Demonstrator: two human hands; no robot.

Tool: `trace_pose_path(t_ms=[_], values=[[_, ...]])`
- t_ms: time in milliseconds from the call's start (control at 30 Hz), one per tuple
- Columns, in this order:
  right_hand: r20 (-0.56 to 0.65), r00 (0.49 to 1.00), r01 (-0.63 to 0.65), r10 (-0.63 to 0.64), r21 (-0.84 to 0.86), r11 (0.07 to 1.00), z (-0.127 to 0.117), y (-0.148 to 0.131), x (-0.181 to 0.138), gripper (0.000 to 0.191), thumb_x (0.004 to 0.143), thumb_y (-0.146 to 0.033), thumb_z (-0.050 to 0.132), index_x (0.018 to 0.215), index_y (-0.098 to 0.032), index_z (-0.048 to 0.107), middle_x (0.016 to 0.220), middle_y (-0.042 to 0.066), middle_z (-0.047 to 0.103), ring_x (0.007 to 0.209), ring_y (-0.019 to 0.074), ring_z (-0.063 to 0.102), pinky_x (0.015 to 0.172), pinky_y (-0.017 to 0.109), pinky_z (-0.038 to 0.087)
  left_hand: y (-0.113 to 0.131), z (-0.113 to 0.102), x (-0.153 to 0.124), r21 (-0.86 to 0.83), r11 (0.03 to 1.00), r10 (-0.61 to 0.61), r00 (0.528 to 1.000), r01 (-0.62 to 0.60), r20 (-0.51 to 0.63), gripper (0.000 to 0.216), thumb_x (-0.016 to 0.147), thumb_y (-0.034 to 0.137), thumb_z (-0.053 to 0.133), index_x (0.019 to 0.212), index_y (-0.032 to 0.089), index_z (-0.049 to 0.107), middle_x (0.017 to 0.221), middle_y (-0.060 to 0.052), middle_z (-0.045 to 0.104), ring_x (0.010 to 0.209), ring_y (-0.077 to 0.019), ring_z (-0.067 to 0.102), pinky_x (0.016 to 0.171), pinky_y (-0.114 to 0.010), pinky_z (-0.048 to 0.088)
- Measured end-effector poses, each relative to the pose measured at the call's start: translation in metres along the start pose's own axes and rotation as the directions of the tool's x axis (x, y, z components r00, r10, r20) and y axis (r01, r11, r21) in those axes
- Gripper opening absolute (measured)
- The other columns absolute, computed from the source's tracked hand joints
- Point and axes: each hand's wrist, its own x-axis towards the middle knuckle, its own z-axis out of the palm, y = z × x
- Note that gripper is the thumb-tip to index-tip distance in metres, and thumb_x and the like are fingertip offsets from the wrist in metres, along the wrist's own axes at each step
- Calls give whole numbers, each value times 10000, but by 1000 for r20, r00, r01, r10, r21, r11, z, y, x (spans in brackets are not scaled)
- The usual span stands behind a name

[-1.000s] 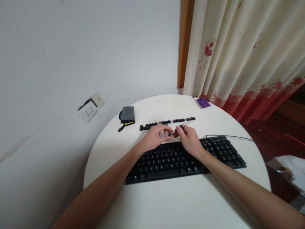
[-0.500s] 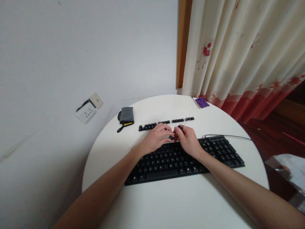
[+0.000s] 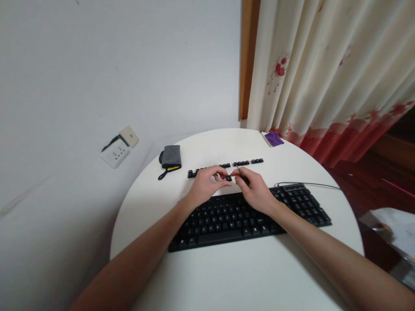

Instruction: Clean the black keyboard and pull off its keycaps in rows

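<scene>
A black keyboard lies across the round white table. Behind it runs a row of loose black keycaps. My left hand hovers over the keyboard's far edge, its fingertips pinched on a small black keycap. My right hand sits close beside it, fingers closed on a thin wire keycap puller whose tip points toward the keycap. The two hands nearly touch.
A grey pouch with a black strap lies at the table's back left. A purple cloth rests at the far edge by the flowered curtain. The keyboard cable trails right. A wall socket is on the left wall.
Both hands have lifted slightly away from the keyboard toward the keycap row. The black keycap now shows clear between my left fingertips, and the puller has tipped lower.
</scene>
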Motion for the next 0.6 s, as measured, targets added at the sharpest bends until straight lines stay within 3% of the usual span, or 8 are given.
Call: trace_pose_path(t_ms=[300, 400, 500, 600], values=[[65, 997, 47, -42, -80, 996, -3, -3, 1, 103, 902, -256, 615, 938, -197, 691, 857, 32, 677, 699, 146, 532, 643, 268, 412, -5, 0, 0, -93, 996, 22, 999, -18, 46, 348, 715, 489, 808, 807, 170, 705, 821, -46, 726, 737, -161, 628, 700, -282, 489], [39, 999, 7, -1, -145, 989, -6, 2, 2, 99, 883, -260, 642, 930, -195, 700, 848, 28, 694, 688, 148, 543, 655, 271, 417, -2, -4, 0, -71, 997, -3, 1000, 4, 23, 341, 789, 506, 739, 793, 168, 692, 791, -41, 722, 746, -161, 639, 710, -277, 485], [-3, 993, -113, 117, -272, 956, -11, 16, 4, 119, 853, -276, 668, 922, -193, 718, 845, 31, 714, 672, 159, 559, 670, 288, 423, -3, -13, 3, -122, 992, -45, 995, 33, -94, 413, 946, 523, 518, 838, 159, 679, 768, -54, 713, 733, -149, 648, 713, -268, 492], [-8, 975, -205, 223, -422, 883, -19, 37, 6, 130, 829, -278, 671, 895, -190, 739, 839, 47, 728, 707, 187, 604, 692, 306, 427, -13, -23, 8, -190, 981, -104, 940, 43, -324, 492, 984, 546, 409, 830, 149, 655, 687, -49, 678, 635, -128, 620, 623, -242, 474]])
